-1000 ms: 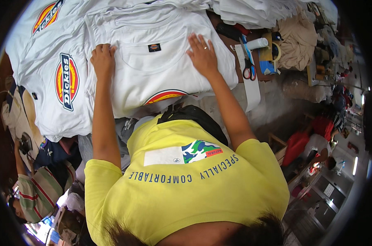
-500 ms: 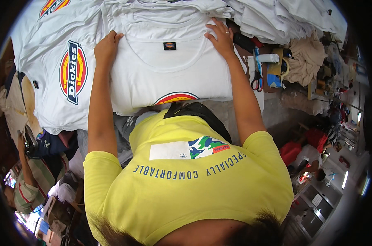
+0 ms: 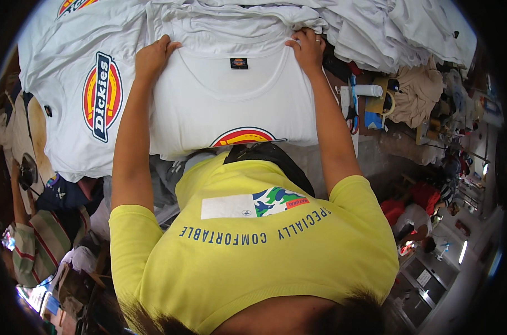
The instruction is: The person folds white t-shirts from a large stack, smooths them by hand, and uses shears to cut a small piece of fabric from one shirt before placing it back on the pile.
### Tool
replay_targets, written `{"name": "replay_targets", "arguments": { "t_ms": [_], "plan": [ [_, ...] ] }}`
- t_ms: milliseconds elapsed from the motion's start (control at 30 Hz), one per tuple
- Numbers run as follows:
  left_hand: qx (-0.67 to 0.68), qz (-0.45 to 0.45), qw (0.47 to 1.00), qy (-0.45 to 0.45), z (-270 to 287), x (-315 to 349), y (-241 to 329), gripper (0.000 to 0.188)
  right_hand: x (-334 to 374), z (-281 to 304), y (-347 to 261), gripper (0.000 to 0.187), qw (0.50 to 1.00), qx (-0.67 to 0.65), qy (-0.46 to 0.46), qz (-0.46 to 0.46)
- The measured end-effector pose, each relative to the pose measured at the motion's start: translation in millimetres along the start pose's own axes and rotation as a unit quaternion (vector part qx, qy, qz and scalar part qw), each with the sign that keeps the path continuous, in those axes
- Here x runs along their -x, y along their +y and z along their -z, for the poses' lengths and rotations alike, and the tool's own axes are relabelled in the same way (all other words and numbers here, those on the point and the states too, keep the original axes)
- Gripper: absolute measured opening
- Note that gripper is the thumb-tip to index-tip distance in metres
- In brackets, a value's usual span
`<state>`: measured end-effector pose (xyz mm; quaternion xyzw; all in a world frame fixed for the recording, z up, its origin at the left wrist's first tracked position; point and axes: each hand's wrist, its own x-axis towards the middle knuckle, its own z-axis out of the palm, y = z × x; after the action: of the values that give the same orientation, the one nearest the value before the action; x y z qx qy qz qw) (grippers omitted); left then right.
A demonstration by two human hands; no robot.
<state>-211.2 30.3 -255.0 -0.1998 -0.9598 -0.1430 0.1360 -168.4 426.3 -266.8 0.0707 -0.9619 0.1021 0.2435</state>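
A white T-shirt [image 3: 236, 109] lies before me with its round neckline toward the far side. A small dark label [image 3: 239, 63] shows inside the neck, and part of a red and yellow print curves over the near edge. My left hand [image 3: 154, 57] grips the shirt at its far left shoulder, thumb pointing inward. At the far right shoulder, my right hand [image 3: 308, 50] has its fingers bent and closed on the fabric; a ring shows on one finger. Cloth under the fingertips is partly hidden.
Another printed white shirt [image 3: 69, 106] spreads out at the left. White garments [image 3: 376, 33] are heaped at the far right. Scissors [image 3: 351, 120], a white roll [image 3: 368, 90] and a tape roll [image 3: 388, 103] lie right of my right forearm. People work at both sides.
My right hand's fingers, spread on the cloth before, have drawn together on the shoulder. My left hand has shifted slightly farther away and to the right.
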Motion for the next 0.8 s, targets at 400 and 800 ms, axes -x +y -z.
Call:
{"name": "replay_targets", "arguments": {
  "t_ms": [400,800],
  "plan": [
    [0.152,0.114,0.981,-0.034,24.2,7.9,13.7,0.032,2.3,11.7,-3.8,0.028,0.999,-0.030,-0.017,-0.024],
    [0.091,-0.025,0.996,-0.003,85.9,183.5,81.3,0.026,161.6,114.3,-41.0,0.020,0.999,0.015,-0.044,0.011]
  ]
}}
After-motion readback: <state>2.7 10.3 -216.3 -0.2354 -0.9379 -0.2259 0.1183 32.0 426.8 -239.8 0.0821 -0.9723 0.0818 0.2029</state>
